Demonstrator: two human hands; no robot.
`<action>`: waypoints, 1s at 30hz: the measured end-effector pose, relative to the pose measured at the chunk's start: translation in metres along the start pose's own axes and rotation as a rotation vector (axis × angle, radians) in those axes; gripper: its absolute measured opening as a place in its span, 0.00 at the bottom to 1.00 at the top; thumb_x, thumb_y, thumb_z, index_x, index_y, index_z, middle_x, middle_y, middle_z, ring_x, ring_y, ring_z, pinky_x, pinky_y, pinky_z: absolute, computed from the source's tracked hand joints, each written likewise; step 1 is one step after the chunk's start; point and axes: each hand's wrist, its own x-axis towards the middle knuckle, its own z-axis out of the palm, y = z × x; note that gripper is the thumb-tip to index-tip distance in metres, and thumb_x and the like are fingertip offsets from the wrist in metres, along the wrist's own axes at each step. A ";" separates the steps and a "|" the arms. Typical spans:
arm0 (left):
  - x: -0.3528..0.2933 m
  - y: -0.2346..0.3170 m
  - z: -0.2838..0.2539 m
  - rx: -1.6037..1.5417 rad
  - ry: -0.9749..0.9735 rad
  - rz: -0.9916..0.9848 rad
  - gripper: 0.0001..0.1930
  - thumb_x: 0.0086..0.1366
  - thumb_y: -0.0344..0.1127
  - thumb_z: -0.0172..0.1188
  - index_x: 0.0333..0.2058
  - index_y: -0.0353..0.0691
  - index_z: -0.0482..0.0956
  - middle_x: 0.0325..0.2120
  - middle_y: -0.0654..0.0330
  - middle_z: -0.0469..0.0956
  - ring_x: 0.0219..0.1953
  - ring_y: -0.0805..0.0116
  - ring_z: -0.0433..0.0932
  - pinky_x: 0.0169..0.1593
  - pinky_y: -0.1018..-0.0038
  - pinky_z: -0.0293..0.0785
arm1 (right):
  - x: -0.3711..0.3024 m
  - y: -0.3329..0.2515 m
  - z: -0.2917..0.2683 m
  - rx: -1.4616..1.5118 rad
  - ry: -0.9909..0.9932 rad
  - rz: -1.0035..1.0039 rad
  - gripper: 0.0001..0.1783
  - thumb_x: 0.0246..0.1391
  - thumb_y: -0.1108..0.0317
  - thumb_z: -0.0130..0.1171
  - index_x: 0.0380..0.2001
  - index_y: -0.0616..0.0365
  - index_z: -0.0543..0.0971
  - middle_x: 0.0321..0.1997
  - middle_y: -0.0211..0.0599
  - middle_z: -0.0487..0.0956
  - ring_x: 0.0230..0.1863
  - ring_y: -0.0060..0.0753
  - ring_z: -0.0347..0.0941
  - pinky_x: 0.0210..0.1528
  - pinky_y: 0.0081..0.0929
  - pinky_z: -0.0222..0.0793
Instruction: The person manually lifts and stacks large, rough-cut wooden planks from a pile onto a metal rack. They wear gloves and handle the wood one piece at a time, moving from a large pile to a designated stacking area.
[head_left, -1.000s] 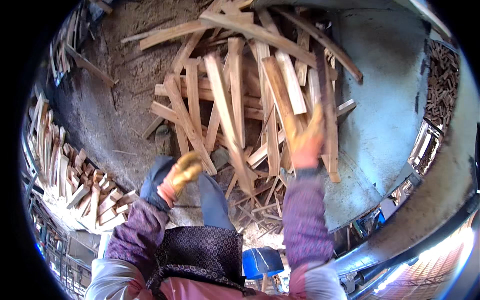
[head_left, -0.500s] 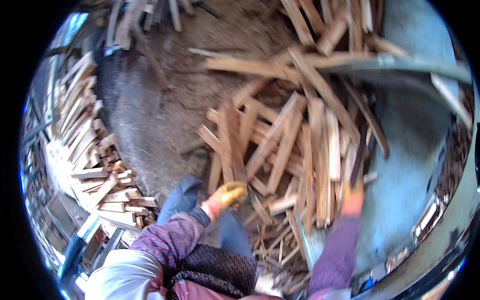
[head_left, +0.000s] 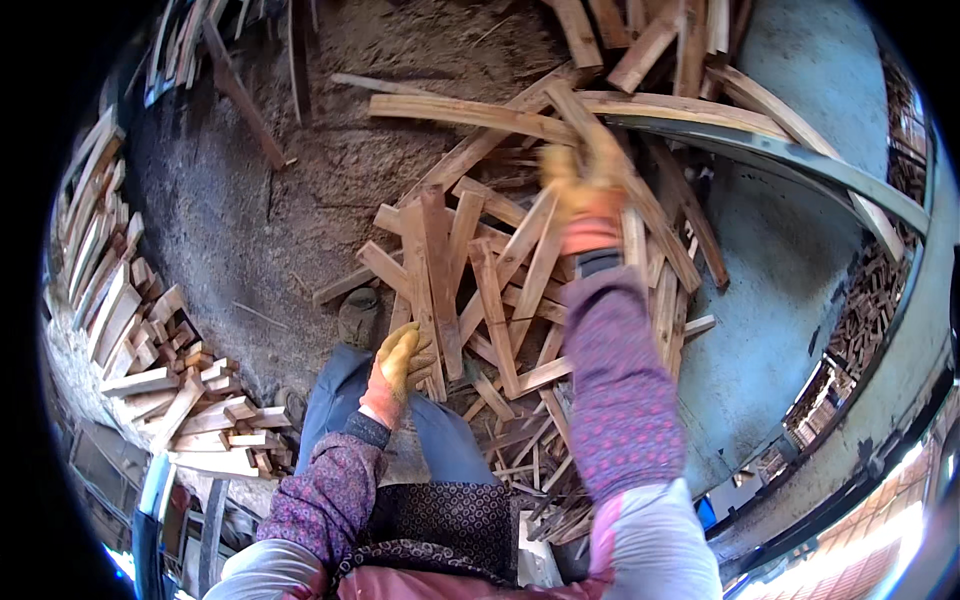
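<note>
My left hand (head_left: 396, 368), in a yellow-and-orange work glove, is above my knees. Its fingers are part bent and apart, beside the lower ends of two leaning wood sticks: a pale stick (head_left: 418, 285) and a redder stick (head_left: 440, 280). I see nothing held in it. My right hand (head_left: 585, 190), gloved alike, stretches over the far part of the wood heap, close to a long slanting stick (head_left: 655, 215). Motion smears its fingers, and whether it grips wood is unclear. Another stick (head_left: 492, 318) lies across the heap between my hands.
A blue-grey metal sheet (head_left: 770, 250) with a curved rim (head_left: 800, 155) lies to the right. Along the left side runs a row of stacked wood pieces (head_left: 140, 330). More sticks (head_left: 650, 50) lie at the back. Thin scraps (head_left: 540, 465) are near my legs.
My right hand has swung from the heap's near right edge to its far middle. My left hand has drifted left, off the leaning sticks' lower ends. The view has shifted slightly.
</note>
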 end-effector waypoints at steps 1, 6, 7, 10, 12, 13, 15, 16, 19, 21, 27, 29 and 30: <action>-0.002 0.004 0.000 0.024 -0.002 -0.011 0.30 0.74 0.54 0.54 0.67 0.43 0.66 0.54 0.55 0.78 0.45 0.65 0.79 0.48 0.68 0.78 | 0.002 0.050 -0.020 -0.150 -0.028 0.127 0.40 0.52 0.51 0.69 0.64 0.59 0.70 0.61 0.51 0.76 0.60 0.51 0.74 0.64 0.44 0.69; 0.007 0.012 -0.008 0.005 -0.098 -0.075 0.32 0.74 0.56 0.53 0.67 0.41 0.66 0.55 0.54 0.77 0.46 0.64 0.79 0.51 0.67 0.78 | 0.008 0.160 -0.088 -0.861 -0.589 0.557 0.46 0.49 0.40 0.68 0.70 0.41 0.66 0.60 0.56 0.77 0.60 0.59 0.74 0.63 0.48 0.69; 0.011 0.014 -0.006 0.002 -0.104 -0.079 0.32 0.74 0.56 0.53 0.67 0.41 0.66 0.55 0.54 0.76 0.46 0.64 0.79 0.51 0.67 0.78 | 0.008 0.157 -0.089 -0.838 -0.563 0.521 0.44 0.50 0.41 0.67 0.69 0.39 0.68 0.59 0.56 0.78 0.59 0.58 0.75 0.62 0.48 0.70; 0.009 0.002 -0.010 -0.005 -0.082 -0.115 0.32 0.73 0.57 0.53 0.66 0.41 0.67 0.55 0.54 0.76 0.46 0.66 0.79 0.52 0.68 0.78 | -0.028 0.087 -0.094 -0.618 -0.456 0.405 0.40 0.50 0.48 0.71 0.63 0.54 0.74 0.52 0.56 0.82 0.53 0.58 0.80 0.55 0.48 0.75; 0.005 -0.006 -0.013 0.014 -0.044 -0.138 0.31 0.73 0.57 0.53 0.66 0.42 0.68 0.54 0.55 0.76 0.46 0.66 0.79 0.51 0.68 0.78 | -0.073 0.023 -0.099 -0.218 -0.420 0.586 0.38 0.50 0.53 0.70 0.63 0.57 0.74 0.54 0.53 0.82 0.54 0.47 0.80 0.58 0.38 0.76; 0.004 -0.008 -0.009 0.030 -0.039 -0.149 0.31 0.73 0.57 0.54 0.66 0.42 0.68 0.54 0.54 0.77 0.46 0.65 0.79 0.52 0.68 0.77 | -0.091 0.005 -0.105 -0.095 -0.541 0.759 0.41 0.51 0.54 0.69 0.66 0.59 0.70 0.58 0.55 0.80 0.59 0.48 0.77 0.61 0.39 0.73; 0.008 -0.009 0.009 0.081 -0.068 -0.160 0.31 0.72 0.57 0.54 0.65 0.44 0.69 0.54 0.54 0.78 0.47 0.63 0.80 0.52 0.67 0.76 | -0.172 0.037 -0.118 -0.102 -0.399 0.517 0.49 0.55 0.53 0.66 0.72 0.67 0.58 0.65 0.60 0.72 0.65 0.53 0.72 0.66 0.42 0.70; 0.011 -0.010 0.015 0.105 -0.083 -0.162 0.31 0.72 0.57 0.54 0.65 0.45 0.69 0.53 0.54 0.79 0.47 0.63 0.80 0.53 0.67 0.76 | -0.190 0.060 -0.112 0.021 -0.253 0.396 0.51 0.56 0.47 0.67 0.72 0.67 0.57 0.68 0.60 0.69 0.67 0.56 0.70 0.68 0.46 0.67; 0.012 -0.016 0.006 0.129 -0.068 -0.159 0.30 0.73 0.56 0.53 0.65 0.44 0.70 0.53 0.54 0.79 0.46 0.64 0.80 0.51 0.68 0.76 | -0.167 0.059 -0.063 0.008 -0.160 0.491 0.52 0.56 0.44 0.67 0.71 0.66 0.59 0.69 0.60 0.69 0.70 0.56 0.66 0.71 0.45 0.63; 0.015 -0.015 0.017 0.133 -0.087 -0.177 0.29 0.73 0.55 0.52 0.64 0.43 0.70 0.51 0.56 0.80 0.43 0.66 0.80 0.49 0.69 0.77 | -0.139 0.085 -0.030 -0.120 -0.154 0.564 0.53 0.53 0.39 0.67 0.72 0.61 0.61 0.70 0.59 0.68 0.71 0.57 0.64 0.72 0.45 0.61; 0.010 -0.017 0.013 0.119 -0.110 -0.143 0.27 0.74 0.52 0.52 0.63 0.42 0.70 0.51 0.57 0.79 0.43 0.68 0.80 0.48 0.70 0.78 | -0.077 0.086 0.062 -0.445 -0.299 1.092 0.60 0.45 0.36 0.71 0.75 0.49 0.56 0.71 0.53 0.69 0.68 0.59 0.69 0.67 0.51 0.66; 0.009 -0.015 0.009 0.114 -0.129 -0.122 0.28 0.74 0.53 0.52 0.64 0.41 0.69 0.52 0.56 0.79 0.44 0.67 0.80 0.49 0.70 0.78 | -0.061 0.092 0.063 -0.358 -0.280 1.043 0.58 0.45 0.37 0.71 0.74 0.49 0.58 0.68 0.52 0.72 0.66 0.60 0.71 0.66 0.50 0.67; 0.009 -0.013 0.010 0.111 -0.140 -0.109 0.29 0.74 0.53 0.53 0.64 0.41 0.69 0.52 0.55 0.79 0.45 0.67 0.80 0.49 0.70 0.78 | -0.055 0.099 0.061 -0.243 -0.284 0.967 0.56 0.46 0.39 0.71 0.73 0.49 0.60 0.65 0.52 0.75 0.64 0.62 0.72 0.66 0.49 0.68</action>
